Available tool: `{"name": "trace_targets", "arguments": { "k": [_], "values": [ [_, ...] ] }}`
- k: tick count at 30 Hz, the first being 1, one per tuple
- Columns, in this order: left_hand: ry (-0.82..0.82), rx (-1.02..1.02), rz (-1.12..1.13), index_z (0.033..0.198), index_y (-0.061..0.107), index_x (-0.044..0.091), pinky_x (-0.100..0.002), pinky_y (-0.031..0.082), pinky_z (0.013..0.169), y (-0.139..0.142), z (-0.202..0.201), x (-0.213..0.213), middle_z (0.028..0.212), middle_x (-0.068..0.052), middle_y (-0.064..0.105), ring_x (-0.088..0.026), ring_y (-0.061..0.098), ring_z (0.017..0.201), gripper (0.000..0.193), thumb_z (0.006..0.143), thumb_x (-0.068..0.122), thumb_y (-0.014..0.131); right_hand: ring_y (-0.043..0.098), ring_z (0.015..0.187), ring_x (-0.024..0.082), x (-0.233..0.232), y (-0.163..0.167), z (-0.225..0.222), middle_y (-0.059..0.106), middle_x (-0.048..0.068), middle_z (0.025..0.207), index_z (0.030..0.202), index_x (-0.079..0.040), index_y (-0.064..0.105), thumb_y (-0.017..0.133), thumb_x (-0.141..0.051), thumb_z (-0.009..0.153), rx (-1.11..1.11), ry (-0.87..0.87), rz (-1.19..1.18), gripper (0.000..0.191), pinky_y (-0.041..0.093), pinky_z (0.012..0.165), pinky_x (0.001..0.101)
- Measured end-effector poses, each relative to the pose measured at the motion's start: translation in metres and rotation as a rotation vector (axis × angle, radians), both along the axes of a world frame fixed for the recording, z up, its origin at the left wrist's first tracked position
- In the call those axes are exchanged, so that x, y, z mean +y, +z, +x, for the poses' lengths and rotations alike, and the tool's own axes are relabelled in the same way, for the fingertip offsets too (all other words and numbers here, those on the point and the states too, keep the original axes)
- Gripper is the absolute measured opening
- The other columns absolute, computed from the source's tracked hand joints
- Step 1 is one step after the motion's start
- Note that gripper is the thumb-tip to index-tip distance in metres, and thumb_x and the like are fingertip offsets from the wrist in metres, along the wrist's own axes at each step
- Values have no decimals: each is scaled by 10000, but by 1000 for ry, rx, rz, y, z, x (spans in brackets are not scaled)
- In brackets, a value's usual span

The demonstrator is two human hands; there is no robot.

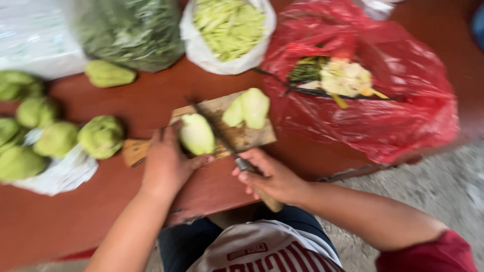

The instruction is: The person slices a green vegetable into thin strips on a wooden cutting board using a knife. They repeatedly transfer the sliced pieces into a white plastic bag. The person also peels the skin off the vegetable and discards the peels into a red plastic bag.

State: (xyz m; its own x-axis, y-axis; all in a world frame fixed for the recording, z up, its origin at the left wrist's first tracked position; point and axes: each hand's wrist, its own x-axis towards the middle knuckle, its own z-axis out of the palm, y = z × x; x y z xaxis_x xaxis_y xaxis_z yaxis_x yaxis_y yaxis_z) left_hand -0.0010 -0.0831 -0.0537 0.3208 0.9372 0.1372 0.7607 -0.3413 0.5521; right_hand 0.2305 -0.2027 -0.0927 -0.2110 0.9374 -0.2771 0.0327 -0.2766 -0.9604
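My left hand [164, 162] holds a pale green peeled chayote piece [196, 134] down on a small wooden cutting board [245, 135]. In my right hand [268, 177] is a knife [218, 135] with a wooden handle; its blade lies across the board just right of that piece. Two more cut chayote pieces [248, 109] rest at the board's far end. The frame is motion-blurred.
Several whole green chayotes [58, 138] lie at the left on a white bag on the red-brown table [141, 98]. Behind stand a clear bag of leafy greens [132, 31], a white bag of cut green strips [229, 26] and a red plastic bag with vegetable scraps [353, 80].
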Motion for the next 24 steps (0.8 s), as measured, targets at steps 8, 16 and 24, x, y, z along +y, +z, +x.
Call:
{"name": "trace_targets", "arguments": {
  "k": [8,16,24],
  "values": [
    [-48,-2,174,1344,529,-11,-528,400,1022,-5,3,-3,1341,-326,478,-485,455,1201,1121,462,521,970,588,685,129,8,9,19,666,117,1133,1382,-112,396,566,-194,978,-154,-6,-98,446,545,559,300],
    [-298,11,424,1397,585,19,-499,375,1128,-12,6,7,1465,-155,542,-385,476,1349,626,924,410,710,548,597,109,7,26,34,647,112,1118,1362,-70,365,479,-153,991,-334,-13,39,397,504,469,278],
    [-301,79,424,1413,602,58,-489,392,1122,-25,8,5,1473,-138,561,-341,504,1330,579,960,415,661,534,565,108,-4,27,31,642,132,1112,1364,-49,375,465,-132,996,-250,-4,3,388,497,460,272]
  ]
}}
